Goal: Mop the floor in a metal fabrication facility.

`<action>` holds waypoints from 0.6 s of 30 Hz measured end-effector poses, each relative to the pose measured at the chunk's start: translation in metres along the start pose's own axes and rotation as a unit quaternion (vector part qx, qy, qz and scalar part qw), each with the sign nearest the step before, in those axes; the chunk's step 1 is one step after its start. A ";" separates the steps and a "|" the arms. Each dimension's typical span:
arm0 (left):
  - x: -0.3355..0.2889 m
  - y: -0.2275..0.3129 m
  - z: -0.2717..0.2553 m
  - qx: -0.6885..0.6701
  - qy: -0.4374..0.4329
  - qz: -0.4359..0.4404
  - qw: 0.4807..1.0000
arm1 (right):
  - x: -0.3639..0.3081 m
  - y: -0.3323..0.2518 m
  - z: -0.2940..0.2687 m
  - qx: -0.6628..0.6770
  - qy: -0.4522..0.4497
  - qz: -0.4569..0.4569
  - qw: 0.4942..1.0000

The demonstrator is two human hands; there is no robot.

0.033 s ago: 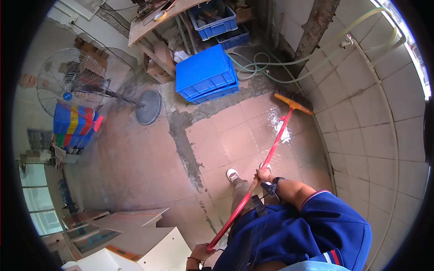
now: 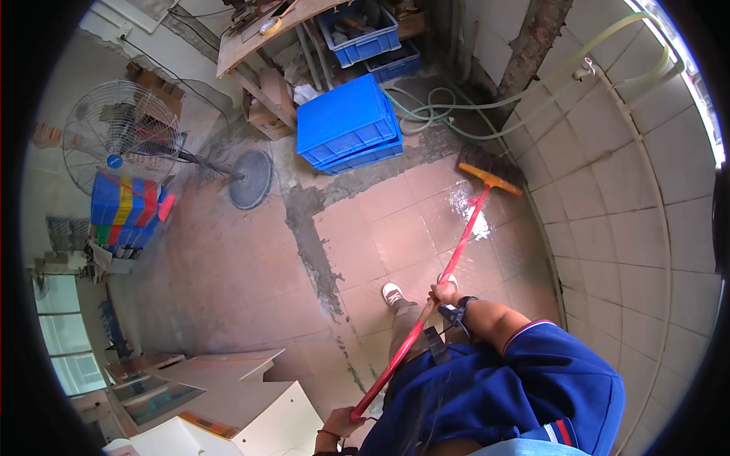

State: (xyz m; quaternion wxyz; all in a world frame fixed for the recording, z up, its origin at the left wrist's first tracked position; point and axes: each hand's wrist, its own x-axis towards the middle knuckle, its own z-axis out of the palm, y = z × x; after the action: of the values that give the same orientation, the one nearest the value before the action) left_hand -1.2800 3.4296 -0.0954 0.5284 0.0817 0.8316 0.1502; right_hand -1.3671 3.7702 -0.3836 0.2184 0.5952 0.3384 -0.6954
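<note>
A long push broom slants across the floor, with a red handle (image 2: pixel 461 247) and an orange head (image 2: pixel 490 180) with dark bristles. Its head rests on the tiles by the foot of the right wall. My right hand (image 2: pixel 442 293) is wrapped round the middle of the handle, a black band on its wrist. Lower left, near my hip, my left hand (image 2: pixel 342 424) grips the handle's top end. A shiny wet patch (image 2: pixel 475 220) glistens on the tiles just below the broom head.
Stacked blue crates (image 2: pixel 342 121) stand ahead, beside a wooden workbench (image 2: pixel 258 38). A green hose (image 2: pixel 487 137) coils toward the tiled wall (image 2: pixel 608 235). On the left are a floor fan (image 2: pixel 122 140) and coloured bins (image 2: pixel 125 201). A white cabinet (image 2: pixel 281 422) stands near left.
The broom head has shifted very slightly left and its bristles show more beyond the orange part. Both hands keep their hold on the handle.
</note>
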 end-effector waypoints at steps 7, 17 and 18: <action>0.008 0.052 -0.026 0.050 -0.018 -0.046 0.998 | 0.050 -0.002 -0.017 -0.142 -0.084 0.009 0.986; 0.002 0.056 -0.013 0.086 0.028 -0.044 0.995 | 0.037 0.004 -0.028 0.084 -0.113 0.031 0.990; -0.003 0.059 -0.010 0.100 0.044 -0.056 0.992 | 0.037 0.016 -0.033 0.232 -0.109 0.012 0.966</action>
State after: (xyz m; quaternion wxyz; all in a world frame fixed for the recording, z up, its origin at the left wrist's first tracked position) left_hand -1.2891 3.4827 -0.0687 0.4882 0.0810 0.8681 0.0396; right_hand -1.3405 3.7873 -0.4247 0.1179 0.5542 0.1344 -0.8130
